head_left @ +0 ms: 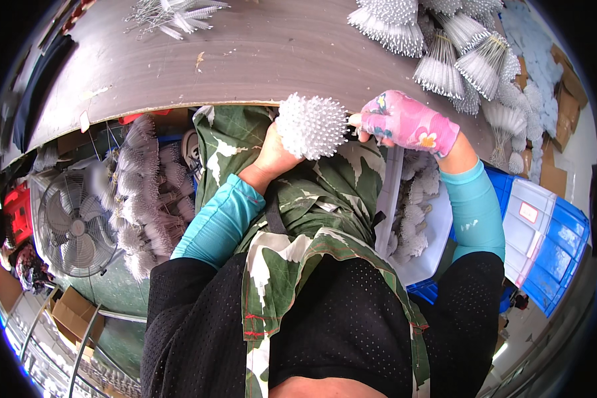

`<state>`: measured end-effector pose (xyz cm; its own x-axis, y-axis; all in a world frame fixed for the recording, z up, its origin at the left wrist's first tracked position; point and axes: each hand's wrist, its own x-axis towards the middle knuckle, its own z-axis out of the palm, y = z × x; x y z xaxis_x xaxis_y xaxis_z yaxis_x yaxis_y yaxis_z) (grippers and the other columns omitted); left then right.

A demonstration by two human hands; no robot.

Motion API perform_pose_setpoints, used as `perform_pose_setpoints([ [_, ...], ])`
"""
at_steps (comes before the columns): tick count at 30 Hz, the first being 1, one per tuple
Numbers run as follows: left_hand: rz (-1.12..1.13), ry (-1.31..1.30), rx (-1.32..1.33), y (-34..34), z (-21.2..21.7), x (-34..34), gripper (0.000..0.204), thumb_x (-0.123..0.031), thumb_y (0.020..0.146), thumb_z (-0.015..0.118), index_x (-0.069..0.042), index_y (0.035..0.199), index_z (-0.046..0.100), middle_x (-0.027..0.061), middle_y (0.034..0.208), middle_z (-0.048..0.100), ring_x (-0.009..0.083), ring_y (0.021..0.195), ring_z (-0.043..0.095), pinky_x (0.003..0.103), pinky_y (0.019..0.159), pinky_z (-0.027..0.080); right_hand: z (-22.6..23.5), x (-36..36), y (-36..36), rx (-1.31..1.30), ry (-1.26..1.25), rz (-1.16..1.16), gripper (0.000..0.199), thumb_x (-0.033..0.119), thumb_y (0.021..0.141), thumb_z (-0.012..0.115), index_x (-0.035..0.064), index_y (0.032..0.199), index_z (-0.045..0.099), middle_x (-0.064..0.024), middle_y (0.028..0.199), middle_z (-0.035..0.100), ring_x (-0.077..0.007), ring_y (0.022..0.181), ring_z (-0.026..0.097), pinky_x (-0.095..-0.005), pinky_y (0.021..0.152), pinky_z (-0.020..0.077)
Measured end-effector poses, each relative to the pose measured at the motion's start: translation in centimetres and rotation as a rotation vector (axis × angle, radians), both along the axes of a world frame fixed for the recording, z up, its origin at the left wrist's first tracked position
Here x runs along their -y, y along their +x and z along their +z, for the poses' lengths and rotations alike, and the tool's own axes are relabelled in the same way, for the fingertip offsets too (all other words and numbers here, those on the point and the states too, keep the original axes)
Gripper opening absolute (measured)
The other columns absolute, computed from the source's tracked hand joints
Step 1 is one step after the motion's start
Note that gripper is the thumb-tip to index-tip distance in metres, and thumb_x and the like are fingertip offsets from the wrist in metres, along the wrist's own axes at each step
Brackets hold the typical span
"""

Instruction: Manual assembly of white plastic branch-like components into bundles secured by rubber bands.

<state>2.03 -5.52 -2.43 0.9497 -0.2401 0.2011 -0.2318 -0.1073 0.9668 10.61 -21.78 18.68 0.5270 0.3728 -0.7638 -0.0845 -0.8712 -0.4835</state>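
At table edge | left hand (275, 154) grips brush bundle (311, 125) | bristle tips face up

A white bundle of brushes (311, 126) sits bunched tight, its bristly heads forming one round, spiky ball facing up toward the camera, stems hidden below. It's held just off the near edge of the grey table (259, 53), above the lap.

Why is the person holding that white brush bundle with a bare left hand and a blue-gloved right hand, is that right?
Not quite: the head view shows the right hand in a pink flowered glove, not blue. The left hand is bare and holds the white brush bundle.
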Motion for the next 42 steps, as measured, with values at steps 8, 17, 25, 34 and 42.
perform_pose_setpoints([
  [8, 0.061, 0.017, 0.139, 0.2, -1.0, 0.4, 0.035, -0.008, 0.079, 0.068, -0.005, 0.113, 0.062, 0.0075, 0.111, 0.065, 0.0171, 0.103, 0.061, 0.03, 0.09, 0.047, -0.2, 1.6, -0.3, -0.117, 0.025, -0.082, 0.046, 0.046, 0.087, 0.058, 0.0037, 0.071, 0.065, 0.0002, 0.052, 0.053, -0.0062, 0.046, 0.047, -0.023, 0.045, 0.0353],
  [17, 0.011, -0.258, -0.069, 0.2, -0.5, 0.4, 0.036, -0.005, 0.077, 0.069, -0.004, 0.112, 0.062, 0.0071, 0.11, 0.065, 0.0166, 0.101, 0.061, 0.03, 0.09, 0.048, -0.6, 1.3, -0.4, -0.066, 0.051, -0.018, 0.044, 0.042, 0.087, 0.059, 0.0014, 0.071, 0.065, -0.0017, 0.058, 0.056, -0.0086, 0.049, 0.05, -0.0264, 0.048, 0.0402],
  [25, 0.069, 0.094, 0.194, 0.3, -0.2, 0.0, 0.035, -0.008, 0.079, 0.068, -0.005, 0.113, 0.062, 0.0072, 0.111, 0.065, 0.0173, 0.103, 0.061, 0.03, 0.091, 0.047, -0.5, 0.9, -1.8, 0.132, 0.034, 0.099, 0.037, 0.036, 0.087, 0.06, 0.0022, 0.074, 0.066, -0.0038, 0.057, 0.054, -0.0102, 0.053, 0.044, -0.0284, 0.052, 0.0376],
  [34, 0.053, -0.107, 0.042, 0.3, -1.2, 0.5, 0.034, -0.01, 0.08, 0.068, -0.006, 0.113, 0.062, 0.0075, 0.111, 0.065, 0.0183, 0.102, 0.061, 0.03, 0.09, 0.047, -1.1, 2.1, -1.7, -0.048, 0.086, -0.153, 0.037, 0.035, 0.091, 0.055, 0.003, 0.075, 0.063, 0.0022, 0.06, 0.055, -0.0049, 0.052, 0.045, -0.0229, 0.051, 0.0367],
  [42, 0.072, 0.242, 0.23, 0.4, 0.3, -0.2, 0.033, -0.015, 0.08, 0.067, -0.009, 0.112, 0.063, 0.0076, 0.111, 0.065, 0.0211, 0.104, 0.06, 0.032, 0.091, 0.046, 0.0, 1.3, -0.6, 0.016, 0.066, -0.111, 0.043, 0.041, 0.088, 0.058, 0.0015, 0.073, 0.063, -0.0007, 0.063, 0.057, -0.0079, 0.051, 0.048, -0.0256, 0.05, 0.0395],
])
